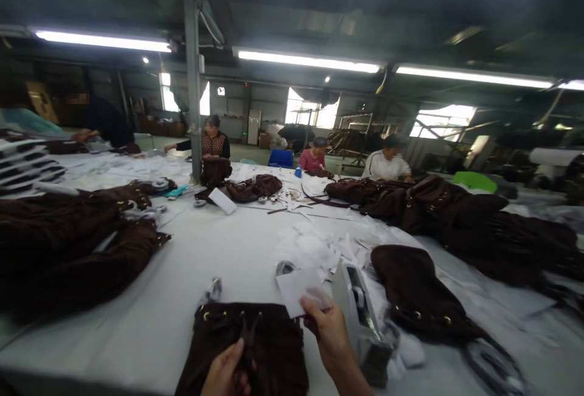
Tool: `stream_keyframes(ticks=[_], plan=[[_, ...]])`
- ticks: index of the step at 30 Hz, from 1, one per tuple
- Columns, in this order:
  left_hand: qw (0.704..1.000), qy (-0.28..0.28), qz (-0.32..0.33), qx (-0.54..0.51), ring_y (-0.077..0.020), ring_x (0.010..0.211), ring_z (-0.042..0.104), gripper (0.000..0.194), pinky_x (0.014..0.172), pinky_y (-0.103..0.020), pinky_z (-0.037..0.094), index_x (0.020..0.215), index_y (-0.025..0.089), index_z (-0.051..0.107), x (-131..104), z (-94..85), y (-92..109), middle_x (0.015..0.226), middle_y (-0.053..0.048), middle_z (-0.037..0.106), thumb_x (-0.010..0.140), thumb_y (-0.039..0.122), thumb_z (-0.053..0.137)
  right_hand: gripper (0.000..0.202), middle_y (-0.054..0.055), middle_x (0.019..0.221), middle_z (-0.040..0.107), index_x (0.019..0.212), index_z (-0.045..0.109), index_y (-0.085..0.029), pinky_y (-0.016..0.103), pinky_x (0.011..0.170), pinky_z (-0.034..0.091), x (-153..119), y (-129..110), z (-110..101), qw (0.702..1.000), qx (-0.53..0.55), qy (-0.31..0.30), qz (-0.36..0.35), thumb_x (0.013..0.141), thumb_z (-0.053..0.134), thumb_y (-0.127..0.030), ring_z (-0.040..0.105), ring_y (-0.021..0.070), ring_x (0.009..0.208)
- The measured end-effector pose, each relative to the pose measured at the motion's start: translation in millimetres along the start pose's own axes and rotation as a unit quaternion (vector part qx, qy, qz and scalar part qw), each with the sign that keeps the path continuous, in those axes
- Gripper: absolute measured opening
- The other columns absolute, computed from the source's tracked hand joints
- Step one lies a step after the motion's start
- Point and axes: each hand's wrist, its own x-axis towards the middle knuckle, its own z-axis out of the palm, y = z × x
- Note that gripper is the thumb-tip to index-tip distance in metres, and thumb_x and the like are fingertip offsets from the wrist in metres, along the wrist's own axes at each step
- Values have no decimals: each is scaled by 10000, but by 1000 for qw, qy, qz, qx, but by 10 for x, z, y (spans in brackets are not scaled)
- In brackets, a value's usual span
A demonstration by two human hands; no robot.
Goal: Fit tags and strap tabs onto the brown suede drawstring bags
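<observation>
My left hand (227, 370) is closed on the dark drawstring ends (249, 336) over a brown bag (283, 353). The bag lies on the table right in front of me, with gold eyelets along its top edge. In my right hand (329, 330), a piece of white paper (294, 289) is pinched between thumb and fingers, just above the bag's right corner. Close by on the right stands a grey tape dispenser (360, 311). Beyond it lies another brown bag (415, 289) with gold eyelets.
Piles of brown bags lie on the left (77, 244) and right (456, 213) of the white table (214, 250). White paper scraps (314, 244) are scattered past the dispenser. Several co-workers sit or stand around the far side. A grey post (194, 98) rises at the table's back.
</observation>
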Motion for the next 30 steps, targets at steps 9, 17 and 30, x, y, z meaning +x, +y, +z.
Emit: stream_keyframes(ticks=[9,17,30], plan=[[992,-55,-116,17,-34,374,416,372,367,-138,254,810,137,565,-55,-3,587,591,-2,612,757,500,626,396,82,743,711,902,670,-95,301,575,519,-651,471,80,988,110,-8,111,595,738,-336,631,208,644],[991,-57,-94,81,-43,331,389,400,341,-147,239,765,154,526,-76,116,608,533,11,592,729,544,609,354,75,789,716,871,660,-109,324,641,547,-766,406,593,951,247,-40,183,570,742,-276,660,234,735],[898,10,124,422,-138,429,515,479,408,-213,339,499,175,521,-123,-125,382,405,10,520,704,601,595,306,0,524,625,654,625,-125,212,440,444,-841,332,936,890,357,-4,284,527,812,-330,567,119,461]])
